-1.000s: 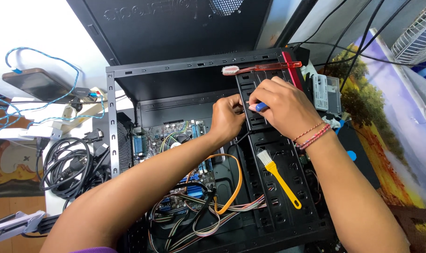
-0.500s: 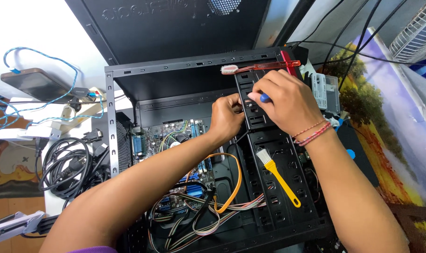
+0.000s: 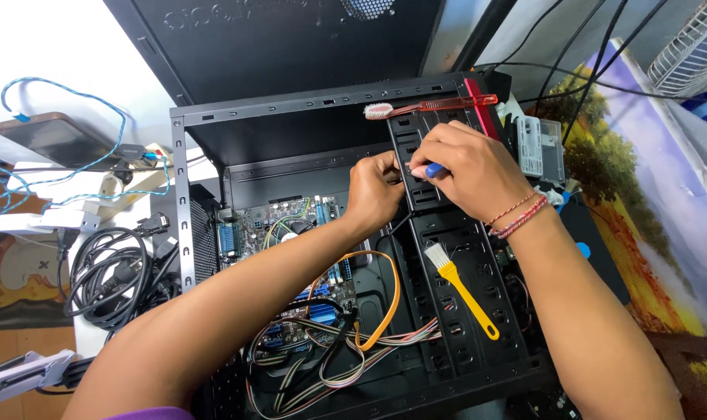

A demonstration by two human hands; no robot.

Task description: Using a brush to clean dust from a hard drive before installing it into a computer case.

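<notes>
Blue-handled tool [image 3: 433,169] in right hand [image 3: 466,171], black drive cage [image 3: 454,311]

black computer case [image 3: 213,117], yellow-handled brush [image 3: 466,292], red toothbrush [image 3: 431,106], orange cable [image 3: 388,303], blue-handled tool [image 3: 433,169]

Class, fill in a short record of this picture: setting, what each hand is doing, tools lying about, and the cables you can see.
Setting: open black computer case lying on its side
Left hand: reaches into the case at the drive cage
Right hand: grip closed on a blue-handled tool, tip hidden
Tools lying about: yellow brush on the cage; red toothbrush on the case edge
Cables: orange cable looped over the motherboard; black cable coil left of the case
</notes>
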